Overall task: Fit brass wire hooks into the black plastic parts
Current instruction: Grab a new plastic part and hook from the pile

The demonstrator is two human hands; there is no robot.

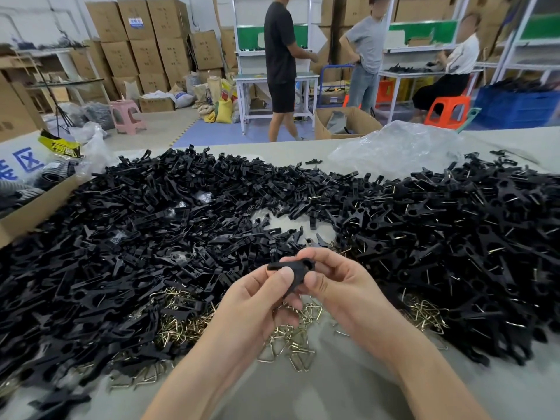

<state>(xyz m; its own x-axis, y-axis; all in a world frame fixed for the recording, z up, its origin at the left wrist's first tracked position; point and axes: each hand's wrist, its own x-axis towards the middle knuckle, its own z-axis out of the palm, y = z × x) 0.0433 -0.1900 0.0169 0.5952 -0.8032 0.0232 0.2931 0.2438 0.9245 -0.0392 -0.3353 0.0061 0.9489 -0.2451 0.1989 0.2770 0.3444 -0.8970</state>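
Now holds one black plastic part point(291, 268) up with both hands, just over the worktop point(333, 389). Pinches the near end with the left hand point(260, 298), thumb flat on top and fingers curled under. Pinches the other end with the right hand point(336, 286), thumb and first fingers bent round it. Reaches in from the bottom edge with both arms, hands close together, thumbs nearly touching.

Cannot see a hook in the part or in either hand, so cannot tell if one is in yet. Looks like the step of getting this one part ready for its hook.

Next probably calls for one hook from the shiny heap of brass wire hooks point(291, 338) right under the hands. Needs it lined up with the part and pushed in firmly, maybe near the round hole. After that, likely calls for a drop onto the pile of done parts point(469, 231) on the right, the one with bits of wire showing. Leaves the big pile of bare parts point(151, 222) on the left to work through.
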